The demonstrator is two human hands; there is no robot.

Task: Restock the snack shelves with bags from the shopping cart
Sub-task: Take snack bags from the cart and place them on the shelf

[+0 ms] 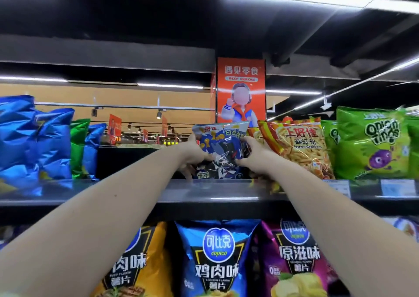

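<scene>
The left hand and right hand are pinching the side edges of the blue bag at mid-frame, which is probably handling light, puffy, slippery and crushable.

The blue snack bag stands upright on the top shelf — its middle crumpled. It sits just beside an orange prawn-cracker bag.
</scene>
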